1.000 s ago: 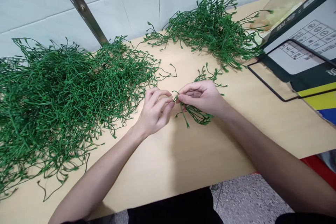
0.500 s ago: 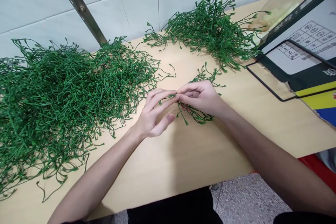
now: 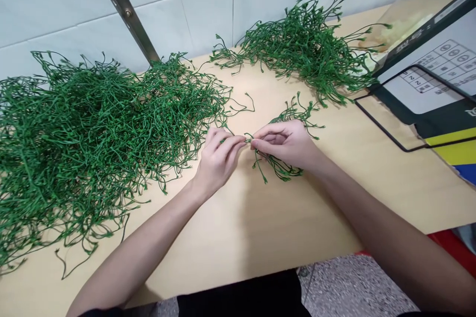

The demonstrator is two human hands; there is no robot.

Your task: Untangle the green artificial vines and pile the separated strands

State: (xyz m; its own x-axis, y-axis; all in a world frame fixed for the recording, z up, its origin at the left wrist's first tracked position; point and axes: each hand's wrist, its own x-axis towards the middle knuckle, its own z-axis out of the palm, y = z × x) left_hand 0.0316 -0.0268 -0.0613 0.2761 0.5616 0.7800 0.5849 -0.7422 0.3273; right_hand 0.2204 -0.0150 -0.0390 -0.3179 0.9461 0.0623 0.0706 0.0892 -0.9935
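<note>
- Pinching a thin green stem [image 3: 246,136] between thumb and forefinger, your left hand [image 3: 217,158] meets your right hand [image 3: 286,143] just above the table [image 3: 260,228].
- Your right hand is closed round a small bundle of stems [image 3: 283,171], whose tips splay out behind and below the fist.
- These stems look feather-light, springy and quick to snag one another; take each near its end and pinch firmly, since thin plastic probably slips.
- The big heap [image 3: 85,133] lies just to your left.
</note>
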